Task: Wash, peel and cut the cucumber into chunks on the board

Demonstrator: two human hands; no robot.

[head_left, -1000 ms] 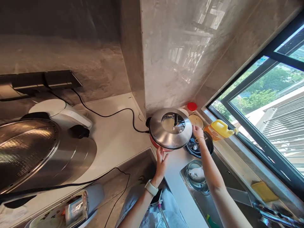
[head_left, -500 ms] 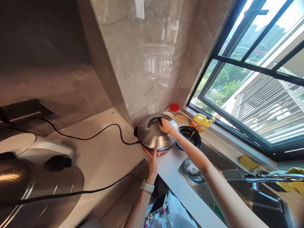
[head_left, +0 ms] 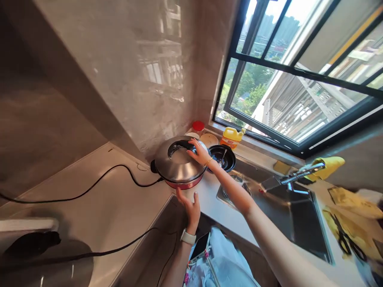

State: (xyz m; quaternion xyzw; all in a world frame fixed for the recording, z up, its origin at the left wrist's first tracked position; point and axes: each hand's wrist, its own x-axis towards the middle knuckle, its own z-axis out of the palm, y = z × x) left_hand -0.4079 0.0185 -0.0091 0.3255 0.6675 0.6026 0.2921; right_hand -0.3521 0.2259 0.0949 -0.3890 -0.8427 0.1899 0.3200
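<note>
A red electric pot (head_left: 183, 184) stands in the counter corner under a shiny steel lid (head_left: 176, 162) with a glass centre. My right hand (head_left: 198, 151) rests on top of the lid, fingers closed around its black knob. My left hand (head_left: 190, 205) hovers open just in front of the pot's base, a little apart from it, a white watch on the wrist. A black power cord (head_left: 131, 178) runs from the pot's left side across the counter.
A black bowl (head_left: 223, 157) sits right of the pot, with a yellow oil bottle (head_left: 231, 137) and a red-lidded jar (head_left: 198, 126) behind. The sink (head_left: 295, 217) and faucet (head_left: 301, 175) lie to the right. Yellow gloves (head_left: 353, 203) and scissors (head_left: 344, 239) lie far right.
My right hand moved from the lid's right edge to its top knob. My left hand came off the pot's base and opened. The view swung right.
</note>
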